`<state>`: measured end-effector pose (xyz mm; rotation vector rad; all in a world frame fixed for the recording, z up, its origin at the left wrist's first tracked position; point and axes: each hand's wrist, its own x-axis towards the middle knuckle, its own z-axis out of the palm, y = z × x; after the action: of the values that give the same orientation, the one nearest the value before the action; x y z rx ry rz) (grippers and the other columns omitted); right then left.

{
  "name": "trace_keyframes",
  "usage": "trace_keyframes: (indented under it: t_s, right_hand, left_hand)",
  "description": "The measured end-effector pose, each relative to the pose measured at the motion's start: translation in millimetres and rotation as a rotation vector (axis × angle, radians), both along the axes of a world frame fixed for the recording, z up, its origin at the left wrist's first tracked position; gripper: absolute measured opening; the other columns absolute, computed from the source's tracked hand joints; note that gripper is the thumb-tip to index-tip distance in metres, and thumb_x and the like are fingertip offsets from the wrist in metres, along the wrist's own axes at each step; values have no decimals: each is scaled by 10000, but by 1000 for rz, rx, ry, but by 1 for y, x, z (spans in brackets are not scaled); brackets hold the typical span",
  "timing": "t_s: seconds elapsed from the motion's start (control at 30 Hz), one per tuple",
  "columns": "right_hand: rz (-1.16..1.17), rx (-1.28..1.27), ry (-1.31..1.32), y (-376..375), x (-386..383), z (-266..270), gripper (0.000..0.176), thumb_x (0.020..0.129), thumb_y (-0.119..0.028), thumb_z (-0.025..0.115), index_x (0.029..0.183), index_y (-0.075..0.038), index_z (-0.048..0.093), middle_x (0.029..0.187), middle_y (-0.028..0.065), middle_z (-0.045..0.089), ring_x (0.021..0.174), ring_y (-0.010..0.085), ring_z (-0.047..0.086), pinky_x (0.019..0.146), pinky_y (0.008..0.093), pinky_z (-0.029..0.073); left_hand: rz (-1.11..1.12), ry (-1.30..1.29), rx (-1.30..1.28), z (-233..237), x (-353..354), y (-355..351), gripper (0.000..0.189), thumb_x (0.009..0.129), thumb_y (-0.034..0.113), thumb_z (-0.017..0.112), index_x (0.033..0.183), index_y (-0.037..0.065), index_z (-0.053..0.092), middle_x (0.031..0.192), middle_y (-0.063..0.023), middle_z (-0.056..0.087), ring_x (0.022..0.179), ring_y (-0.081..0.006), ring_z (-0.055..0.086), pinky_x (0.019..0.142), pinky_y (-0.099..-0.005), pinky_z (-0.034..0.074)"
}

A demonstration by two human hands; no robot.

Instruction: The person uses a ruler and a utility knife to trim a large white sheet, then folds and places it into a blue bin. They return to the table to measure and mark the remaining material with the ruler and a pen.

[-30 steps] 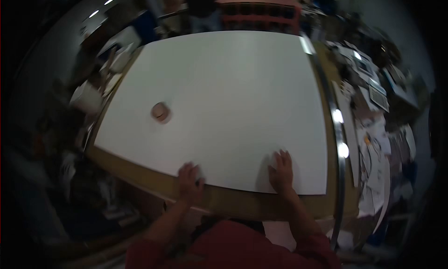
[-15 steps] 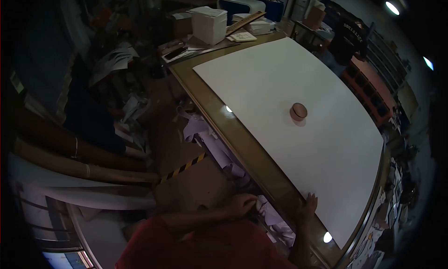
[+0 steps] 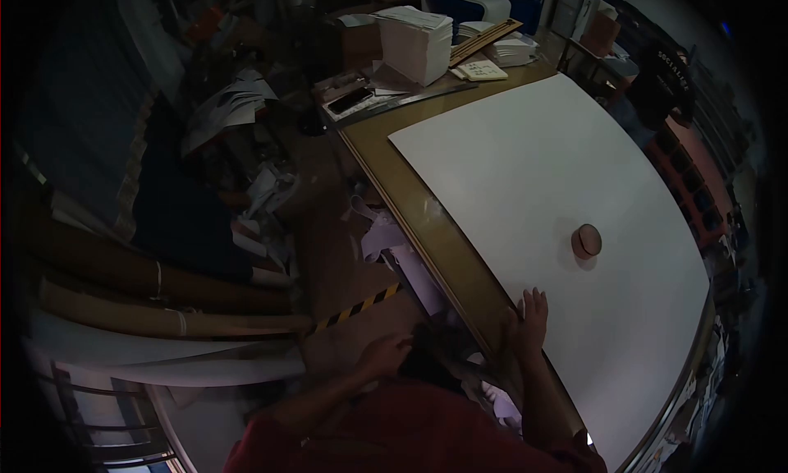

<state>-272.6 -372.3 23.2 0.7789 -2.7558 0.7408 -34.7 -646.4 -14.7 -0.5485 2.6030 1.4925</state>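
Observation:
A large white sheet lies on the brown table, with a round brownish object resting on it. My right hand is at the sheet's near left edge, fingers extended and slightly apart, holding nothing. Low in front of my red shirt is my left hand, off the table's side and close to a dark thing by my body. Its fingers are dim and partly hidden, so what it may hold cannot be made out.
Stacked white papers, a phone and a wooden strip are at the table's far end. Long rolls lie at left. A person in dark clothes stands beyond the table.
The view has shifted, so the table and round object appear farther right and lower. My right hand has moved up along the sheet's edge. My left hand has moved left, nearer my body.

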Motion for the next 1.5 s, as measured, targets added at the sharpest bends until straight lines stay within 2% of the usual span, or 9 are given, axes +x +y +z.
trace_keyframes:
  t_s: [0.37, 0.67, 0.8, 0.97, 1.07, 1.17, 1.3, 1.37, 1.5]
  right_hand:
    - [175, -102, -49, -105, -77, 3, 551, 921, -184, 722, 1403, 9, 535, 1513, 296, 470, 1445, 528, 381, 1183, 586, 353]
    - [73, -12, -113, -117, -68, 17, 506, 917, -124, 707, 1372, 26, 545, 1501, 278, 492, 1434, 517, 400, 1177, 581, 361]
    - [-56, 37, -76, -124, -65, 14, 478, 931, -85, 682, 1371, 39, 544, 1511, 278, 483, 1441, 504, 400, 1185, 563, 357]
    - [-375, 134, -29, -147, -35, 9, 486, 956, -82, 657, 1405, 48, 525, 1555, 289, 430, 1459, 489, 381, 1200, 552, 340]
    - [-600, 205, -57, -145, -10, -8, 497, 991, -123, 628, 1444, 40, 505, 1581, 297, 392, 1467, 478, 372, 1205, 552, 332]
    - [-802, 258, -29, -133, 9, -23, 509, 1019, -176, 605, 1468, 34, 491, 1571, 301, 407, 1458, 472, 389, 1200, 550, 340]
    - [-854, 280, 43, -121, 12, -38, 509, 1021, -215, 608, 1456, 27, 503, 1532, 304, 455, 1436, 475, 416, 1189, 551, 350]
    - [-873, 283, 66, -121, 16, -39, 507, 1018, -221, 613, 1450, 25, 509, 1517, 303, 473, 1425, 477, 426, 1184, 553, 354]
    - [-857, 274, 81, -130, 16, -32, 480, 1011, -205, 616, 1424, 21, 523, 1492, 297, 497, 1397, 478, 451, 1170, 557, 368]
  left_hand:
    - [225, -158, -88, 19, -95, -114, 405, 1014, 265, 650, 1372, 76, 633, 1282, -177, 698, 1182, -308, 681, 1006, -394, 535]
    - [111, 183, -228, 34, -192, -236, 430, 975, 217, 680, 1369, 58, 612, 1244, -195, 683, 1144, -350, 675, 970, -423, 538]
    - [140, 214, -282, 57, -245, -329, 439, 950, 191, 689, 1350, 31, 604, 1190, -195, 679, 1096, -383, 664, 979, -439, 524]
    - [254, 516, -803, 29, -310, -460, 469, 909, 215, 733, 1324, 34, 608, 1228, -218, 639, 1156, -388, 621, 1004, -466, 495]
    - [333, 498, -827, 6, -337, -518, 459, 931, 288, 726, 1281, 13, 612, 1133, -235, 672, 1061, -413, 653, 957, -482, 522]
    - [323, 193, -438, 4, -358, -547, 424, 968, 372, 695, 1149, -11, 660, 947, -221, 700, 902, -443, 672, 848, -503, 539]
    - [162, 115, -333, -3, -377, -577, 475, 988, 451, 672, 992, -24, 687, 787, -204, 675, 733, -426, 643, 728, -501, 517]
    - [42, 98, -178, -21, -386, -589, 461, 1007, 436, 667, 884, -7, 679, 746, -123, 655, 668, -268, 600, 669, -432, 478]
    - [-72, 70, 201, -8, -379, -568, 412, 1047, 380, 633, 870, 9, 659, 732, -28, 601, 689, -118, 514, 645, -351, 454]
